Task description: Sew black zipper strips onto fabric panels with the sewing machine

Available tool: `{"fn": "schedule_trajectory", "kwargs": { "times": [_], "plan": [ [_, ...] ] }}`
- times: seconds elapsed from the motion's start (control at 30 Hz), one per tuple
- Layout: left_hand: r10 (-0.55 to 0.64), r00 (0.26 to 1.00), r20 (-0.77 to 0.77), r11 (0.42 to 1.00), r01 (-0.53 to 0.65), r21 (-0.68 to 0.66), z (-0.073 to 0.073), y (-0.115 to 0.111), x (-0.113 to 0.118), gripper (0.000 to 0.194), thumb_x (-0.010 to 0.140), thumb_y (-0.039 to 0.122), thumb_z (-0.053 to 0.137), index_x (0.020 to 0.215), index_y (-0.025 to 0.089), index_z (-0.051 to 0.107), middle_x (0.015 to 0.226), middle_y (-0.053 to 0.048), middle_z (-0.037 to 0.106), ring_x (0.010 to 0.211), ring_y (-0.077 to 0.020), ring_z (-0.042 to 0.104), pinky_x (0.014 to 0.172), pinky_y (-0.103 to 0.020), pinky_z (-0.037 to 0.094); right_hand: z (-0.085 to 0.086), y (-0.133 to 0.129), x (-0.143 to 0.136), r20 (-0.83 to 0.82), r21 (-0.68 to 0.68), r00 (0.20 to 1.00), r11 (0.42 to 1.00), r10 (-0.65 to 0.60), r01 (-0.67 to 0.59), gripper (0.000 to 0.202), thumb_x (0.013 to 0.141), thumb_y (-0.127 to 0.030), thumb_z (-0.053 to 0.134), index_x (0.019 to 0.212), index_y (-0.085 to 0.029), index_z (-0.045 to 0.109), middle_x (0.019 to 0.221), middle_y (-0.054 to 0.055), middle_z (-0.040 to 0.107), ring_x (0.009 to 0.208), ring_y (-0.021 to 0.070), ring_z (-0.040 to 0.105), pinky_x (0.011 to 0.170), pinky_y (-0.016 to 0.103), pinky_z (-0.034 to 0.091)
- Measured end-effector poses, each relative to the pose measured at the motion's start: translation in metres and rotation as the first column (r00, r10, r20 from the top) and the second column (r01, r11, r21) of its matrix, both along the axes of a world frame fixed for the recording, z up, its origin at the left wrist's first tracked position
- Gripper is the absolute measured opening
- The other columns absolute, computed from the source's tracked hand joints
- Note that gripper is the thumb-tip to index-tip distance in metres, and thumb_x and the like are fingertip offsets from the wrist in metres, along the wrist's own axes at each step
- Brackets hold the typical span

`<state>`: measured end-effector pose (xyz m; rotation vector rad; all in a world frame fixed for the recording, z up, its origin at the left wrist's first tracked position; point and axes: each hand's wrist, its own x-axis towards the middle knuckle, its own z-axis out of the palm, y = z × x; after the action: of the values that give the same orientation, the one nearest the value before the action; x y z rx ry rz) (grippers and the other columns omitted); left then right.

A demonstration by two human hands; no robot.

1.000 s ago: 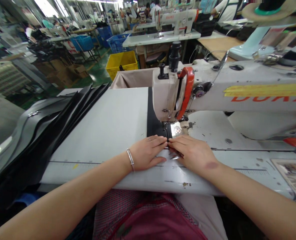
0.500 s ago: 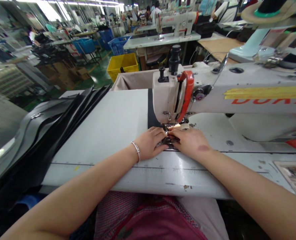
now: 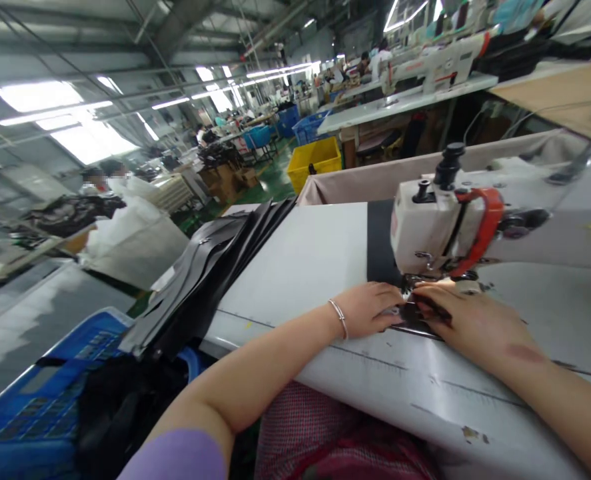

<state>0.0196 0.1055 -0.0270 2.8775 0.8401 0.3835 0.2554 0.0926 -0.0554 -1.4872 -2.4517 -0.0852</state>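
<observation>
Both of my hands are at the needle area of a white sewing machine [image 3: 422,223] with a red lever. My left hand [image 3: 370,310] lies low left of the presser foot, fingers stretched towards it and thumb apart. My right hand [image 3: 468,320] is just right of the foot, its fingers bent and drawn together at the needle. Whatever small piece they press or pinch is mostly hidden under the fingers. A flat black strip [image 3: 381,237] runs from the table's far edge to the machine head. A bracelet circles my left wrist.
Black and grey flat pieces [image 3: 225,267] are stacked on the white table's [image 3: 320,243] left side. A blue crate [image 3: 40,400] with dark material stands low at left. Behind the table are a beige cloth-lined bin [image 3: 365,183] and a yellow crate [image 3: 315,160]. People work farther back.
My view has swung left and tilted, so the machine and hands now appear farther right and the blue crate shows. Both hands stay at the needle area.
</observation>
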Motion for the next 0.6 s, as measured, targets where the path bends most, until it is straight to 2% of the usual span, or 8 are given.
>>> {"fn": "schedule_trajectory", "kwargs": {
  "times": [0.07,0.13,0.2,0.27,0.33,0.4,0.5,0.6],
  "plan": [
    [0.151,0.987,-0.063,0.988,-0.149,0.034,0.005,0.003,-0.028,0.027,0.096,0.029,0.048,0.121,0.02,0.055,0.127,-0.002,0.056,0.119,-0.0105,0.049,0.107,-0.019,0.036,-0.009,0.003,0.002,-0.029,0.022,1.0,1.0,0.009,-0.008,0.037,0.084,-0.035,0.051,0.12,-0.029,0.059,0.117,0.003,0.064,0.095,0.0289,0.061,0.073,0.042,0.051],
    [0.382,0.921,-0.079,0.923,-0.375,0.091,0.017,0.01,-0.072,0.024,0.097,0.021,0.045,0.118,0.018,0.056,0.12,-0.003,0.059,0.115,-0.0125,0.052,0.106,-0.026,0.038,-0.013,0.004,0.002,-0.051,0.027,0.998,0.999,0.023,-0.021,0.038,0.085,-0.034,0.049,0.121,-0.029,0.058,0.119,0.003,0.064,0.1,0.0296,0.06,0.076,0.043,0.051],
    [0.639,0.767,-0.058,0.765,-0.626,0.154,0.032,0.019,-0.127,0.022,0.096,0.02,0.047,0.113,0.012,0.057,0.114,-0.008,0.06,0.111,-0.0195,0.055,0.1,-0.042,0.042,-0.013,0.004,0.002,-0.05,0.014,0.999,1.0,0.016,-0.015,0.039,0.085,-0.033,0.048,0.122,-0.031,0.058,0.118,0.003,0.064,0.102,0.0298,0.059,0.076,0.043,0.051],
    [0.832,0.553,-0.05,0.551,-0.81,0.199,0.046,0.027,-0.185,0.024,0.094,0.028,0.052,0.113,0.013,0.057,0.116,-0.01,0.057,0.11,-0.0225,0.054,0.097,-0.046,0.044,-0.01,0.004,0.001,-0.019,-0.016,0.999,0.999,-0.037,0.037,0.039,0.084,-0.034,0.049,0.122,-0.033,0.058,0.11,0.004,0.067,0.095,0.03,0.061,0.071,0.042,0.051],
    [0.929,0.357,-0.095,0.37,-0.905,0.209,0.056,0.033,-0.236,0.026,0.093,0.031,0.055,0.11,0.012,0.058,0.113,-0.009,0.058,0.104,-0.0219,0.057,0.091,-0.044,0.048,-0.008,0.005,0.0,0.017,-0.045,0.995,0.994,-0.096,0.096,0.04,0.083,-0.035,0.051,0.122,-0.035,0.058,0.1,0.006,0.068,0.085,0.0298,0.063,0.065,0.04,0.05],
    [0.956,0.235,-0.178,0.268,-0.943,0.199,0.062,0.034,-0.273,0.026,0.091,0.034,0.057,0.105,0.012,0.059,0.104,-0.008,0.061,0.094,-0.019,0.06,0.084,-0.039,0.052,-0.005,0.006,-0.001,0.023,-0.062,0.993,0.991,-0.116,0.117,0.041,0.083,-0.036,0.053,0.123,-0.035,0.058,0.096,0.008,0.066,0.08,0.0291,0.063,0.063,0.039,0.049],
    [0.947,0.191,-0.258,0.246,-0.949,0.2,0.069,0.028,-0.3,0.027,0.092,0.036,0.057,0.1,0.01,0.06,0.094,-0.006,0.062,0.083,-0.0151,0.061,0.076,-0.034,0.053,0.003,0.009,-0.006,-0.07,-0.08,0.994,0.993,-0.087,0.082,0.038,0.084,-0.033,0.054,0.121,-0.031,0.061,0.1,0.01,0.065,0.083,0.0292,0.062,0.067,0.04,0.048],
    [0.921,0.317,-0.225,0.368,-0.899,0.237,0.08,0.017,-0.287,0.027,0.092,0.035,0.057,0.099,0.009,0.06,0.09,-0.003,0.062,0.078,-0.0145,0.061,0.071,-0.03,0.053,0.024,-0.003,-0.01,-0.148,-0.088,0.987,0.995,-0.064,0.052,0.029,0.087,-0.029,0.053,0.113,-0.025,0.066,0.108,0.01,0.065,0.096,0.0283,0.059,0.076,0.039,0.048]
  ]
}}
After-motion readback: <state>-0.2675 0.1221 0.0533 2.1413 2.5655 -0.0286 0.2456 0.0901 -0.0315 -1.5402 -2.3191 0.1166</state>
